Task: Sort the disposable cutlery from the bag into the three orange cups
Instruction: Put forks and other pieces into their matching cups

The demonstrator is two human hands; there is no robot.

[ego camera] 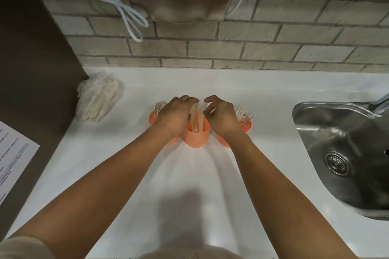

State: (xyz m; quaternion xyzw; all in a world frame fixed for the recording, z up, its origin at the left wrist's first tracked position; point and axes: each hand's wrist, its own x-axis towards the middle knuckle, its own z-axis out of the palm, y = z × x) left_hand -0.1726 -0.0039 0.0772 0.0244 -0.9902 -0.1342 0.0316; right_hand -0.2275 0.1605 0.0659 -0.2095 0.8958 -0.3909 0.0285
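White countertop point(189, 174) below a brick wall point(231, 48), sink point(336, 132) at right. We see both hands over the middle orange cup point(196, 137) of knives point(197, 118). The left hand point(174, 113) has curled fingers at the knife tips, but we cannot tell whether it grips them. The right hand point(221, 114) hangs loosely curled and empty. The bag point(99, 99), with cutlery inside, lies far left. Risk: a wrist could topple the flanking cups point(247, 127).

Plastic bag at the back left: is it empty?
No, the plastic bag holds a bundle of pale cutlery pieces that show through its clear film.
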